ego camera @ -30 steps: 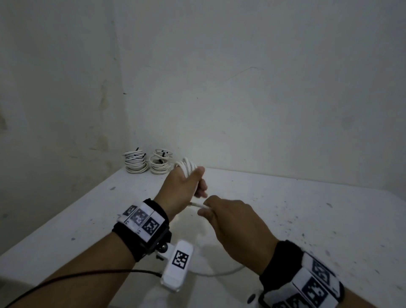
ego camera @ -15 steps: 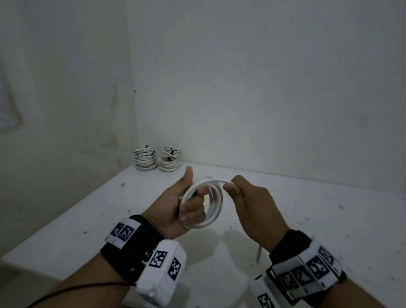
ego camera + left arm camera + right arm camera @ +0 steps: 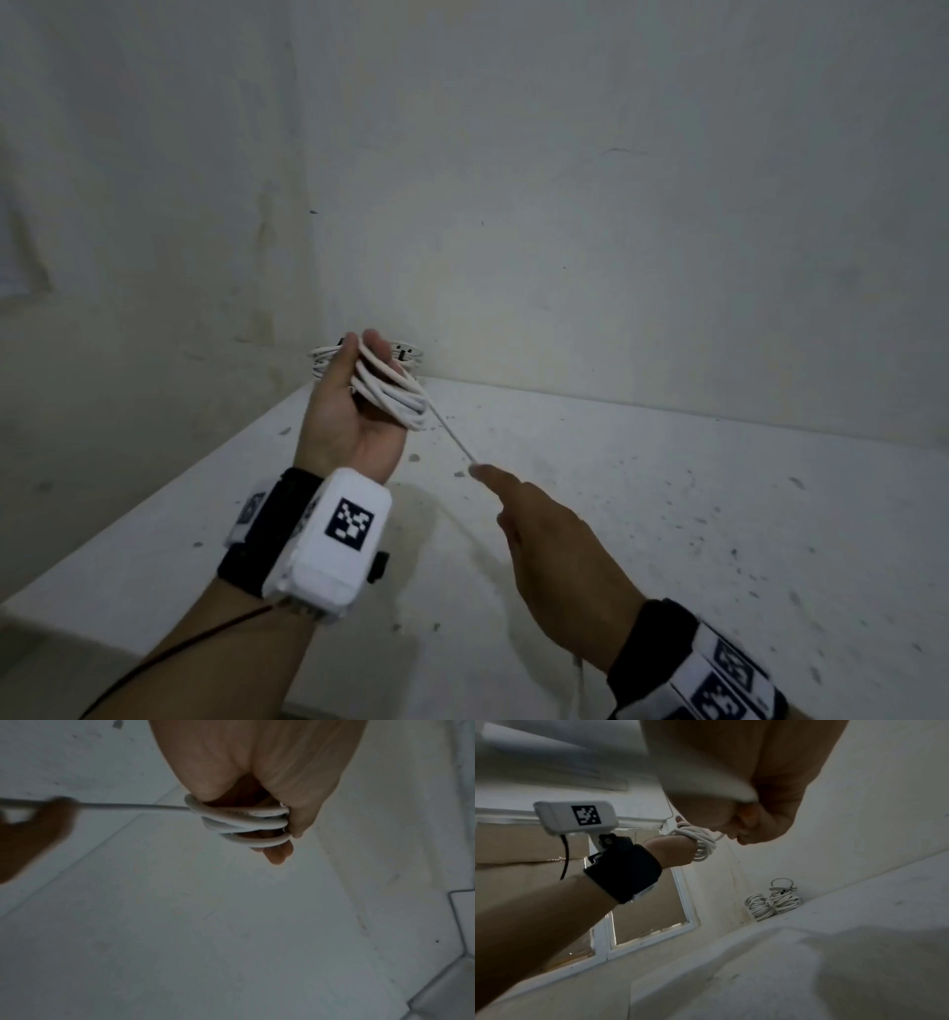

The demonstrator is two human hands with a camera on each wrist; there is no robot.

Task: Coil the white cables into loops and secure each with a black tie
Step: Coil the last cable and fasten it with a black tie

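My left hand (image 3: pixel 354 406) is raised above the table's far left part, palm toward me, gripping a white cable coil (image 3: pixel 393 393) of several loops wound round its fingers. The same coil (image 3: pixel 244 823) shows across the fingers in the left wrist view. A taut strand (image 3: pixel 452 434) runs from the coil down to my right hand (image 3: pixel 539 524), which pinches it at the fingertips. In the right wrist view the right hand (image 3: pixel 752 829) is curled, with the coil (image 3: pixel 698 841) beyond it. No black tie for this coil is visible.
Finished cable coils (image 3: pixel 772 901) with black ties lie in the far left corner against the wall, partly hidden behind my left hand (image 3: pixel 405 354). The white speckled table (image 3: pixel 667 514) stretches right and toward me. A slack cable tail hangs below my right wrist.
My left hand has lifted and turned palm toward me with the coil. My right hand has drawn back toward me, pulling the strand taut from the coil.
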